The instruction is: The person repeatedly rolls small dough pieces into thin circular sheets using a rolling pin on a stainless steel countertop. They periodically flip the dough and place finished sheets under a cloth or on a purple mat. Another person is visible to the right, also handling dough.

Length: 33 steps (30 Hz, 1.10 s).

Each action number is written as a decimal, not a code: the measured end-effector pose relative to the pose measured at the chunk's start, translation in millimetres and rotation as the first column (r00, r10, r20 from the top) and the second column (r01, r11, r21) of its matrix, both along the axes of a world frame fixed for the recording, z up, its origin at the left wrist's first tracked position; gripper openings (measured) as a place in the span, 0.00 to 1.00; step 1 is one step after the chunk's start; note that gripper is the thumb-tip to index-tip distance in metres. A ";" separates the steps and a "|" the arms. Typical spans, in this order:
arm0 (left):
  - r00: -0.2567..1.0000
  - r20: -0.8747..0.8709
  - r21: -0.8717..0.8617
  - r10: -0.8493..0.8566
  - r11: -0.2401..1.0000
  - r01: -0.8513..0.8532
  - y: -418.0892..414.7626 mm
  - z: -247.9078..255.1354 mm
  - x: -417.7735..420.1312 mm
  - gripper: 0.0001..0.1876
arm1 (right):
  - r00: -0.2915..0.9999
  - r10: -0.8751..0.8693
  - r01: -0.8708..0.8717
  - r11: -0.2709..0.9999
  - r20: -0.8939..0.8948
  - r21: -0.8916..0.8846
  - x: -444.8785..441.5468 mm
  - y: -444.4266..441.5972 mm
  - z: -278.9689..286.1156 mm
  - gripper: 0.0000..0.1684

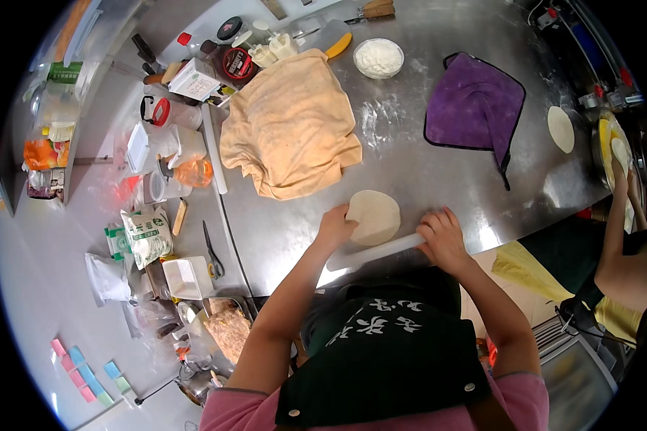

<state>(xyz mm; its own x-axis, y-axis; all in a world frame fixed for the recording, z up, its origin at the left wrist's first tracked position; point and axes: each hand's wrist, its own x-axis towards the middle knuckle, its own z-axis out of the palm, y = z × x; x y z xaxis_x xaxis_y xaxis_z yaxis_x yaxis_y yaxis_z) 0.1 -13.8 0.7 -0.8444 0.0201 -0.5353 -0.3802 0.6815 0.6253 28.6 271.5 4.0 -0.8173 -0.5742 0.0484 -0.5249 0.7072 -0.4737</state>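
A thin round of dough (pixel 375 217) lies on the steel worktop (pixel 404 178) right before me. My left hand (pixel 338 228) pinches its left edge. Just below the round, a white rolling pin (pixel 380 251) lies at a slant, near the worktop's front edge. Around the pin's right end curl the fingers of my right hand (pixel 443 240). Beyond the dough, a peach-coloured cloth (pixel 294 126) is spread over something I cannot see. Flour fills a clear bowl (pixel 378 58) farther back.
A purple cloth (pixel 472 102) lies to the right, with another dough round (pixel 561 129) past it. Beside a pan (pixel 604 156), a co-worker's arm (pixel 614 226) reaches in. Leftward are scissors (pixel 213 253), a second white rod (pixel 214 151), a white container (pixel 187 277) and several bottles.
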 end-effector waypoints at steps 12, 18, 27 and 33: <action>0.886 0.263 0.446 0.381 0.767 -0.462 -7.0 -25.4 -0.6 0.16 | 0.959 -0.265 0.274 0.958 -0.102 0.085 -12.5 -45.6 -43.1 0.31; 0.902 0.228 0.435 0.367 0.790 -0.432 -6.3 -31.6 -19.6 0.16 | 0.930 -0.347 0.353 0.935 -0.117 0.030 -78.8 -79.5 -34.3 0.35; 0.957 -0.079 -0.066 -0.278 0.960 0.274 23.1 12.5 -35.2 0.13 | 0.999 -0.041 0.041 0.999 -0.016 -0.010 21.3 -2.7 -32.8 0.29; 0.992 -0.072 -0.048 -0.100 0.994 0.097 4.3 7.9 -11.0 0.12 | 0.999 -0.005 0.006 1.000 0.032 -0.022 2.7 9.1 -3.9 0.22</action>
